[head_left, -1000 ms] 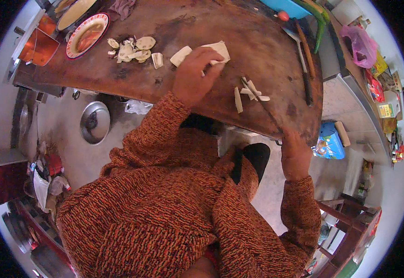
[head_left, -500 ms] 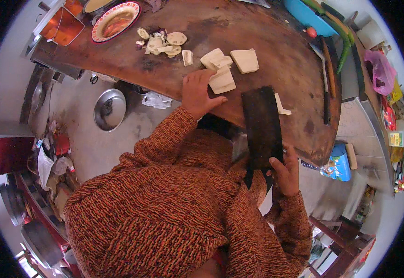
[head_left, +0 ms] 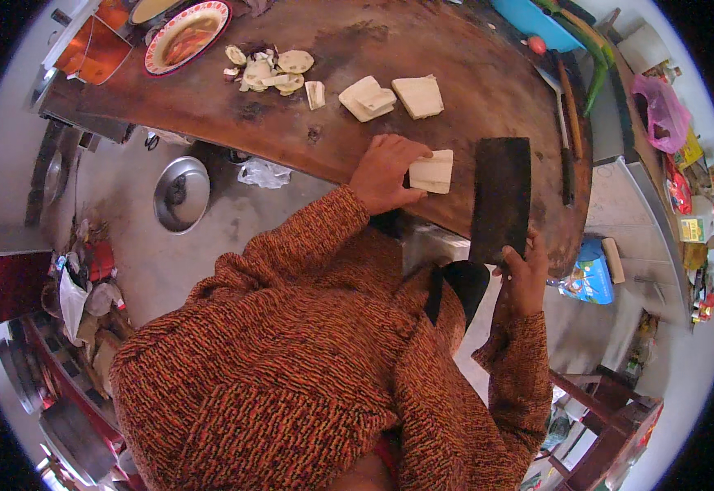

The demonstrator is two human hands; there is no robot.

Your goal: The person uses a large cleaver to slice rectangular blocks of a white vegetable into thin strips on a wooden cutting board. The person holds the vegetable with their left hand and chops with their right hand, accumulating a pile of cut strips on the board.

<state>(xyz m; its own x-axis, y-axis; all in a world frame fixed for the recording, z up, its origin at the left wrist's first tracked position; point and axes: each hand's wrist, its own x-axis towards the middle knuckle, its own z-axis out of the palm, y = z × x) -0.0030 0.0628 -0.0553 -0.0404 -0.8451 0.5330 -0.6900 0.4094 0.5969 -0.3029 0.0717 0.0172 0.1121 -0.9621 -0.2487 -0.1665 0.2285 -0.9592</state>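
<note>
My left hand (head_left: 388, 170) pinches a pale, peeled eggplant slab (head_left: 434, 172) between thumb and fingertips, near the table's front edge. In my right hand (head_left: 524, 268) is a cleaver (head_left: 500, 196) with a broad dark blade, held just right of that slab and apart from it. The cleaver's handle is mostly hidden by my fingers. Farther back lie two overlapping pale slabs (head_left: 365, 99), with a single slab (head_left: 418, 96) to their right. A small cut block (head_left: 315, 95) is left of them, beside a heap of round slices and purple peelings (head_left: 268, 72).
On the wooden table (head_left: 234, 123), a red-rimmed bowl (head_left: 187, 38) stands far left and a blue basin (head_left: 537, 23) far right. A long knife (head_left: 567, 176) lies along the right side, near a small red tomato (head_left: 536, 44). A metal basin (head_left: 182, 194) rests on the floor.
My left hand has moved right, bringing one slab away from the overlapping stack towards the front edge. The cleaver has shifted right. Thin cut pieces formerly visible beside the blade no longer show.
</note>
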